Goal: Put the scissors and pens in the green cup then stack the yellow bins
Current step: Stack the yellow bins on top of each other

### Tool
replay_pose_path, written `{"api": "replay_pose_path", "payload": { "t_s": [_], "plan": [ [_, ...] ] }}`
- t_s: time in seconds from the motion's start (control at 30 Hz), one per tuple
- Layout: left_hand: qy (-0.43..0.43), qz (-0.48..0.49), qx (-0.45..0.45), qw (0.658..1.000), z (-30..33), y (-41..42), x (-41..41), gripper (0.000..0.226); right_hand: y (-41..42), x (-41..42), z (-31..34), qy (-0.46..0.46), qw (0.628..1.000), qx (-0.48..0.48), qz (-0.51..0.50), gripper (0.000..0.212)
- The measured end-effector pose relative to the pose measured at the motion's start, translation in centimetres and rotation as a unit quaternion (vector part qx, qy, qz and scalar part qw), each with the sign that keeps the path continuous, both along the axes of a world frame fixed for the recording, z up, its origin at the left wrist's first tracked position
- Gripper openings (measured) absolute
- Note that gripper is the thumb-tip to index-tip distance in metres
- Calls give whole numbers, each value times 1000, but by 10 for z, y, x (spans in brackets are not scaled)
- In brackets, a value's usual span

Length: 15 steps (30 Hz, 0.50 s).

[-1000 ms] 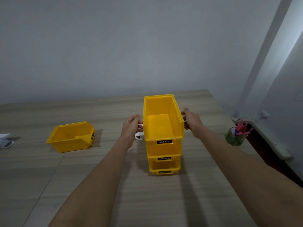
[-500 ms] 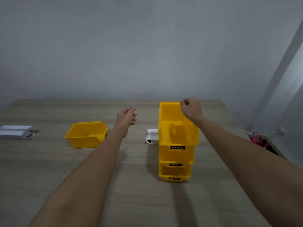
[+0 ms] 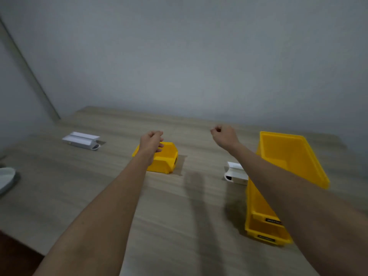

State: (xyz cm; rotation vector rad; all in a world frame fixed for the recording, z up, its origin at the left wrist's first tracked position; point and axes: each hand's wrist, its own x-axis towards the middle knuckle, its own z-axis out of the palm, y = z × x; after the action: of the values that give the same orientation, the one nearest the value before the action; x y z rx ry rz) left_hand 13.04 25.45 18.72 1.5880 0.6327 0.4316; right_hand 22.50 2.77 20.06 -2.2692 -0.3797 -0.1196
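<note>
From the head camera, the only view we had, we judged ourselves to be in the stacking step, with one loose yellow bin point(image 3: 159, 158) left to fetch. The stack of yellow bins point(image 3: 286, 162) stood at the right of the wooden table point(image 3: 99, 196), partly hidden behind our right forearm, its top bin open to us and two labelled fronts showing lower down. Our left hand point(image 3: 150, 142) hung over the near left corner of the loose bin, fingers loosely curled inward and gripping nothing; we could not tell whether it touched the rim. Our right hand point(image 3: 224, 135) was raised in a loose fist, empty, between the loose bin and the stack and apart from both. The next move, as we judged it, called for both hands to open, take the loose bin by its sides and carry it rightward onto the stack, squared up so it seated. The green cup, scissors and pens were out of sight. A white box point(image 3: 80, 140) lay far left, another white piece point(image 3: 235, 173) beside the stack.
</note>
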Motion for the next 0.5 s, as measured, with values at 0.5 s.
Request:
{"api": "replay_pose_path", "payload": {
  "t_s": [0.5],
  "plan": [
    [126, -15, -46, 991, -109, 134, 13, 17, 170, 20, -99, 176, 980, -49, 83, 37]
  ]
}}
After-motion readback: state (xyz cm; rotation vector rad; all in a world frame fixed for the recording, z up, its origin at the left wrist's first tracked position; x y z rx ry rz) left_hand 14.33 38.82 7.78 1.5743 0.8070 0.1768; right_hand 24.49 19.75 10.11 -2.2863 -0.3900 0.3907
